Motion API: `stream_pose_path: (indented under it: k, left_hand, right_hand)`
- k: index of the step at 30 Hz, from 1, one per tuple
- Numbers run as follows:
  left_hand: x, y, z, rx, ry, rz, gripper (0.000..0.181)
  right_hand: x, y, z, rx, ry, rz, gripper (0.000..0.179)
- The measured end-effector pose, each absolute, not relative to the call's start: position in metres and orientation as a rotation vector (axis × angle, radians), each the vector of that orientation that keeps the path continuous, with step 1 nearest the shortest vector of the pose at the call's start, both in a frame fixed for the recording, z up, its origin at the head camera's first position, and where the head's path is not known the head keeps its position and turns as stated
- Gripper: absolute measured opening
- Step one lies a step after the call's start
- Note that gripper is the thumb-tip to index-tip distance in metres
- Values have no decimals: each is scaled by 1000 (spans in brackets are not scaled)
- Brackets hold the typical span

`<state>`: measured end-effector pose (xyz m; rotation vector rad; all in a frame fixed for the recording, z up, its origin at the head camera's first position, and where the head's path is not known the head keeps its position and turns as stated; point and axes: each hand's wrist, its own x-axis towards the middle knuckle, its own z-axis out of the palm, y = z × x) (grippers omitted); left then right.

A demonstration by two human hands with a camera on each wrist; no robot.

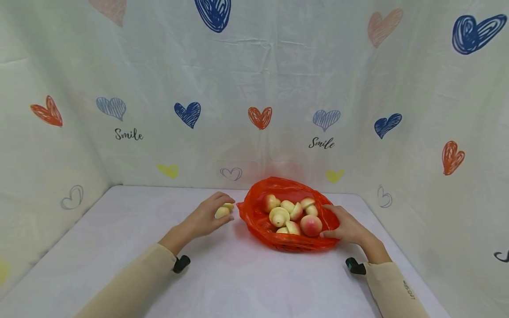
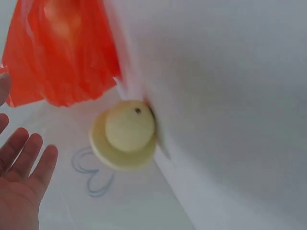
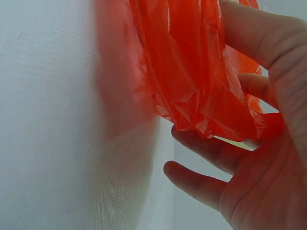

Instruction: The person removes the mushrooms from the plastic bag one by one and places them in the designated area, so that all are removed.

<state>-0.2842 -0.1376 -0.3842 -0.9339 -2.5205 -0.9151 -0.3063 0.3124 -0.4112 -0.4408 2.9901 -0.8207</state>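
Note:
A pale yellow mushroom-shaped piece [image 1: 222, 212] lies on the table just left of the red plastic bag [image 1: 265, 237]. My left hand [image 1: 207, 216] is around it, fingers and thumb spread. In the left wrist view the mushroom piece [image 2: 129, 129] shows its rounded stem end with a dark dot, apart from the fingers [image 2: 29, 152]. The bag stands with its mouth wide, holding several cream mushroom pieces with pink-red caps [image 1: 311, 225]. My right hand [image 1: 347, 225] holds the bag's right rim, thumb inside; in the right wrist view other fingers [image 3: 206, 148] lie outside the plastic.
A white cloth covers the table [image 1: 238, 282]. Behind and at both sides hangs a white curtain [image 1: 278, 150] printed with hearts. A small dark device [image 1: 181, 264] is on the left wrist, another [image 1: 355, 266] on the right.

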Motion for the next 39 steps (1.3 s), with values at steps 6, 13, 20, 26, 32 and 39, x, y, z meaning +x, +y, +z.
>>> stream_pose_path:
  k: [6, 13, 20, 26, 32, 39]
  left_hand:
    - [-278, -121, -377, -988, -2387, -883, 35]
    - [-271, -99, -364, -1075, -2354, -830, 37]
    - [-269, -76, -359, -1190, -2311, -797, 38]
    - [-272, -60, -366, -1245, -2336, -778, 36]
    - [-274, -46, -369, -1205, -2527, -785, 43]
    - [-286, -31, -365, -1196, -2618, -743, 52]
  right_hand:
    - [-307, 312, -414, -452, 2993, -818, 93]
    - [-309, 313, -414, -466, 2995, -827, 93]
    - [-308, 313, -413, -471, 2998, -816, 93]
    - [-307, 312, -414, -451, 2998, -812, 93]
    - [-306, 313, -414, -435, 2990, -822, 94]
    - [-306, 312, -414, -425, 2987, -829, 95]
